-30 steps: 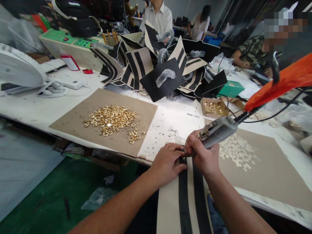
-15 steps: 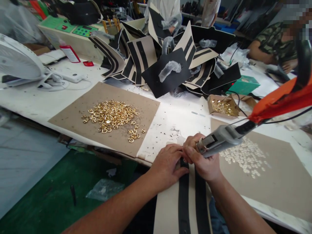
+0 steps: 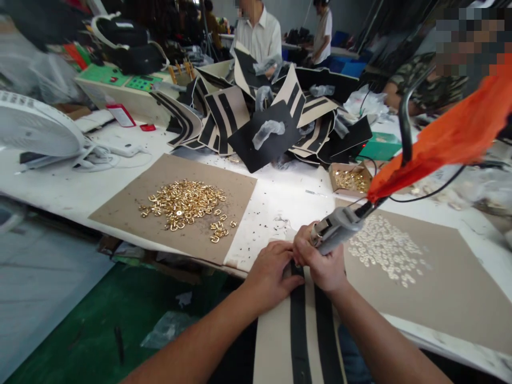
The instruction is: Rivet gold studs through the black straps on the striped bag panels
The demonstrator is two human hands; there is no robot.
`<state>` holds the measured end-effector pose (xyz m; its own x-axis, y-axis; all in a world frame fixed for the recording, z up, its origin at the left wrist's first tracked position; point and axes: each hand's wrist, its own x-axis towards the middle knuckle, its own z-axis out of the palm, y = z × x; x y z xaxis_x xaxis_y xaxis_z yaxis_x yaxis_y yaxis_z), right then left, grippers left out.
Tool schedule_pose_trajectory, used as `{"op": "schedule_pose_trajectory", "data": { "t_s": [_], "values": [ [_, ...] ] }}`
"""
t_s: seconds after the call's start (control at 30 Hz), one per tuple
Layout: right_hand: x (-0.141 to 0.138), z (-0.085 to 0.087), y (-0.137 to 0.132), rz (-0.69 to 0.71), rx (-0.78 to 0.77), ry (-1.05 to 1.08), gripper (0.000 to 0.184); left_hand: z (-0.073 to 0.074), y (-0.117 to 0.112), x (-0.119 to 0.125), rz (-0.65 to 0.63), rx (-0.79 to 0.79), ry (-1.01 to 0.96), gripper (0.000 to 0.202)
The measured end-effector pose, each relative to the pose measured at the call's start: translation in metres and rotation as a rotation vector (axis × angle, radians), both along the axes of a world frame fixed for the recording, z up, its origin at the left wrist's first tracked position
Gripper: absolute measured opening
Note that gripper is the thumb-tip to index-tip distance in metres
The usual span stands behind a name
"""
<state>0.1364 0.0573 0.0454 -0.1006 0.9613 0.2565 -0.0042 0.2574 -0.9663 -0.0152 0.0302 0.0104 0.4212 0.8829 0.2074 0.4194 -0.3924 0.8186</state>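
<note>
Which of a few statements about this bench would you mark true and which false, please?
1. The right hand grips the grey tool. True.
2. The left hand is in the gold pile. False: it is on the striped panel.
3. The gold pile lies on a brown sheet. True.
4. The pale pieces lie left of the gold pile. False: they lie to its right.
5. The fan stands beside the pale pieces. False: it is at the far left, beyond the gold pile.
</note>
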Motion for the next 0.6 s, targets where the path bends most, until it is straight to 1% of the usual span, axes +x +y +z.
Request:
{"op": "schedule_pose_trajectory", "data": {
  "t_s": [0.1,0.2,0.27,0.33,0.4,0.47,0.5,0.53,0.6],
  "values": [
    [-0.004,0.007,-0.005,-0.023,0.020,0.001,0.031,0.001,0.001,0.000,-0.013,0.036,0.024,0.052],
    [-0.007,0.026,-0.010,0.023,0.011,-0.038,0.034,0.004,0.000,0.001,0.007,0.066,0.068,0.052],
    [-0.001,0.040,-0.018,0.011,0.013,-0.041,0.038,0.005,-0.002,0.002,0.022,0.084,0.093,0.046],
    [0.012,0.053,-0.032,-0.066,0.028,-0.030,0.039,0.006,-0.005,0.002,0.034,0.102,0.104,0.040],
    [0.033,0.061,-0.052,-0.195,0.030,-0.049,0.039,0.007,-0.008,0.003,0.035,0.123,0.111,0.036],
    [0.059,0.059,-0.075,-0.352,-0.040,-0.115,0.039,0.010,-0.011,0.003,0.031,0.149,0.122,0.035],
    [0.074,0.055,-0.087,-0.429,-0.114,-0.171,0.043,0.013,-0.013,0.002,0.035,0.165,0.129,0.036],
    [0.090,0.048,-0.100,-0.495,-0.210,-0.239,0.048,0.015,-0.016,0.001,0.041,0.183,0.137,0.036],
    [0.125,0.026,-0.123,-0.597,-0.420,-0.415,0.055,0.021,-0.026,-0.007,0.054,0.223,0.150,0.032]
  ]
}}
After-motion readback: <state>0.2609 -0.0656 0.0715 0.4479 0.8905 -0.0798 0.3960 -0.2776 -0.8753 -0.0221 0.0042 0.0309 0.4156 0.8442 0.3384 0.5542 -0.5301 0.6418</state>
